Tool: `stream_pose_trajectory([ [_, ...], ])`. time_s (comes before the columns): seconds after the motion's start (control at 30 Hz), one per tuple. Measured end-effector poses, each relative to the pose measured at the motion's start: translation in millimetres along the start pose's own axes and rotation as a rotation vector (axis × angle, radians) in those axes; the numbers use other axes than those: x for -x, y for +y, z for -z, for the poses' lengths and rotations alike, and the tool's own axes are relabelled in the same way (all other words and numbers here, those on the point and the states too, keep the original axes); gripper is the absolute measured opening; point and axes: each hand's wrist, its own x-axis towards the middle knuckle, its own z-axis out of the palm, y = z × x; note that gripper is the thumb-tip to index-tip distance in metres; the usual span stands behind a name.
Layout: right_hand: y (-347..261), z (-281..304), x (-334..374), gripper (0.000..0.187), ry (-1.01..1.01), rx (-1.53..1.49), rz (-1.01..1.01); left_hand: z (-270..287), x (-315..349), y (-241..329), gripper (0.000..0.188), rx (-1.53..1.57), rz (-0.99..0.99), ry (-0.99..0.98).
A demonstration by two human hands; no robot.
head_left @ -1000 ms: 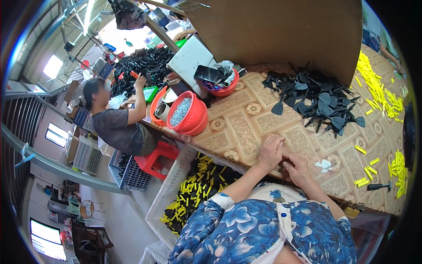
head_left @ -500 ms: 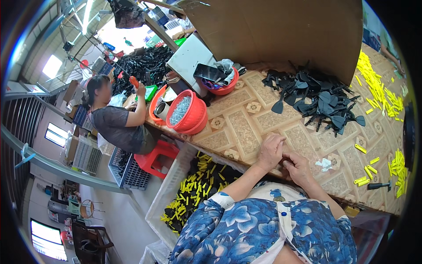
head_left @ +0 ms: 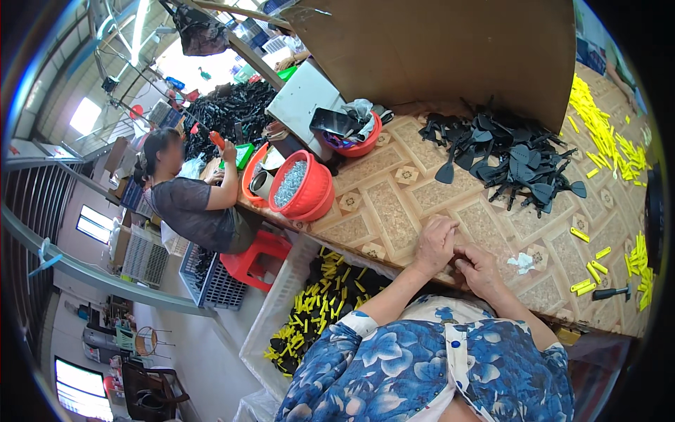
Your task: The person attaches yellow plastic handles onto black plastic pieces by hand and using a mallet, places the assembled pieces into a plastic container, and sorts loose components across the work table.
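Note:
My left hand (head_left: 434, 244) rests at the table's near edge with its fingers curled closed. Just to its right lies my right hand (head_left: 478, 269), also closed, its thumb close to the left hand. What either palm holds, if anything, is hidden. Beyond them is a heap of black spatula-shaped plastic pieces (head_left: 520, 162). A crumpled white scrap (head_left: 522, 263) lies to the right of my right hand. Farther right are loose yellow strips (head_left: 594, 271) and a small black hammer-like tool (head_left: 610, 293).
A brown board (head_left: 436, 56) stands at the back. Red tubs (head_left: 309, 186), one with small metal parts, line the left edge near a phone (head_left: 332, 121). Below the edge sits a white crate (head_left: 264, 330) of black-and-yellow pieces. A co-worker (head_left: 193, 197) sits at left.
My hands have kept their place and closed shape. The whole view has shifted slightly. At left, the co-worker still holds up an orange-red tool.

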Motion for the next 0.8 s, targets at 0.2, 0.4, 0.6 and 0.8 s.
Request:
stream_pose_trajectory([
  [0.2,1.4,0.2,3.0,0.027,0.015,-0.017,-0.035,-2.6,2.4,-1.9,0.017,-0.005,-0.012,0.015],
  [0.4,6.3,-2.1,2.6,0.029,0.027,-0.022,-0.019,-3.7,4.0,0.4,0.016,0.014,-0.003,0.035],
  [0.6,3.3,-3.3,0.8,0.03,0.028,-0.026,-0.02,0.4,-1.2,0.7,0.015,0.009,-0.015,0.037],
  [0.8,1.5,-2.4,0.6,0.029,0.018,-0.021,-0.03,0.6,-0.7,0.6,0.015,0.01,-0.009,0.031],
])
